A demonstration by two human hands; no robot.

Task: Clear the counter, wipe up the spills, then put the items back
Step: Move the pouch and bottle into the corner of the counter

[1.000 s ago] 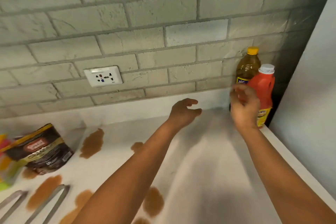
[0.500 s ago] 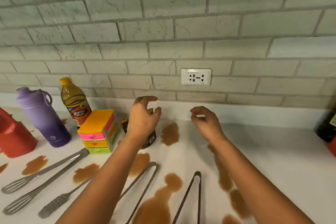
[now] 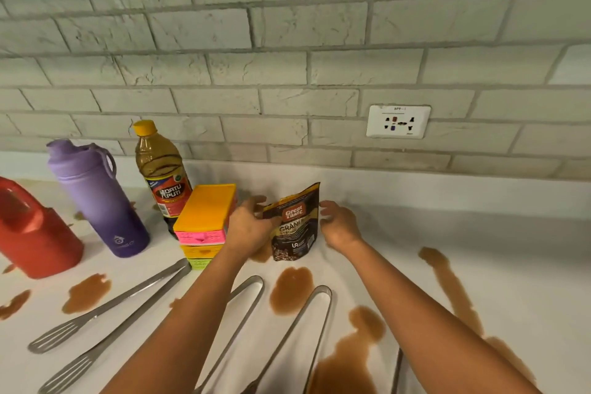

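Both hands meet at a coffee pouch [image 3: 295, 223] standing on the white bench [image 3: 463, 233], mid-frame.

The left hand [image 3: 248, 227] grips the pouch's left edge; the right hand [image 3: 339, 227] hovers just beside its right edge, fingers loosely spread, holding nothing. Left of centre stand a stack of coloured boxes [image 3: 204, 221], a vinegar bottle [image 3: 160, 176] partly filled with brown liquid, a closed purple flask [image 3: 99, 198] and a red jug [image 3: 28, 230]. Brown spills [image 3: 289, 291] and metal tongs [image 3: 112, 304] fill the lower frame.
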